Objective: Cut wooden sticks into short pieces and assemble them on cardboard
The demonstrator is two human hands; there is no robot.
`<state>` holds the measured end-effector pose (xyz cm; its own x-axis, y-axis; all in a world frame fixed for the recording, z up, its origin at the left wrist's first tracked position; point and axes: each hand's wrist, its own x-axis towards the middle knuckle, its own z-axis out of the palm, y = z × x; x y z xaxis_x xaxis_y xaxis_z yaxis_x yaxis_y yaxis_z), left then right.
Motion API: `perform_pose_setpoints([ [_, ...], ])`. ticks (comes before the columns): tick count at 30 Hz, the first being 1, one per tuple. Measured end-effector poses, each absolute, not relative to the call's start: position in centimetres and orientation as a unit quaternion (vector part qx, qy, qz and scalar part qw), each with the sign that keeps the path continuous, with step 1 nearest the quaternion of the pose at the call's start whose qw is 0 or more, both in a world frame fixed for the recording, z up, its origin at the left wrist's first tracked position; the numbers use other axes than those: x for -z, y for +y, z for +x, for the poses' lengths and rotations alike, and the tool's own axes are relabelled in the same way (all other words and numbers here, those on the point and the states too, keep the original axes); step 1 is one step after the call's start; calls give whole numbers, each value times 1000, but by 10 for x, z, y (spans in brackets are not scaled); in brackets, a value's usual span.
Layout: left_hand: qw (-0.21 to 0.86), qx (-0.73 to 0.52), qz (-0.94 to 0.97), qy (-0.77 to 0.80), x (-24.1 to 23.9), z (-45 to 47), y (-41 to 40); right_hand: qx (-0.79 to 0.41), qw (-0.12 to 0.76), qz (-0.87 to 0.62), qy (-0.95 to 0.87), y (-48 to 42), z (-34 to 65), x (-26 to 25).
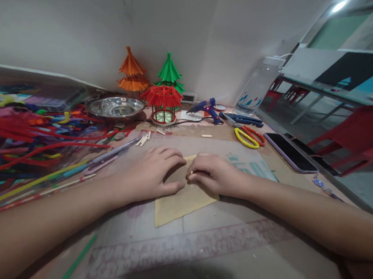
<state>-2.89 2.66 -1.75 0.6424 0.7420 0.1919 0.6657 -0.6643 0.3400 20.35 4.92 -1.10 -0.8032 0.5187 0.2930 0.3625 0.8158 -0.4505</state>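
My left hand (154, 171) lies over the left side of a yellow sheet (182, 208), thumb and fingers apart, with nothing visible between them. Facing it, my right hand (214, 172) is closed in a pinch above the sheet's right side. A tiny pale tip shows at its fingertips, too small to name. Beyond my left hand are several short pale sticks (144, 140), and another short stick (206, 135) lies farther right. Behind them stands a small red-roofed model (163, 98) made of fuzzy stems.
Orange (132, 71) and green (168, 71) tiered models stand by the wall, near a metal bowl (115, 107). A blue glue gun (209, 109), scissors (248, 137), a phone (289, 153) and a bottle (256, 87) are rightward. Colourful fuzzy stems (41, 135) crowd the left.
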Motion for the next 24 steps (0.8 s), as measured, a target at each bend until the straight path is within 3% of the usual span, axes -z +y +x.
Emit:
perform_pose_setpoints([
  [2,119,-160,899,391,17,-29,27,-255,219,-228,-914,45,200,11],
  [7,117,-141,900,396,14,-28,25,-557,306,-287,-717,61,202,13],
  [9,118,-135,898,401,13,-28,25,-610,321,-276,-670,70,205,16],
  [24,102,-133,903,396,14,-28,24,-622,321,-270,-661,72,205,16],
])
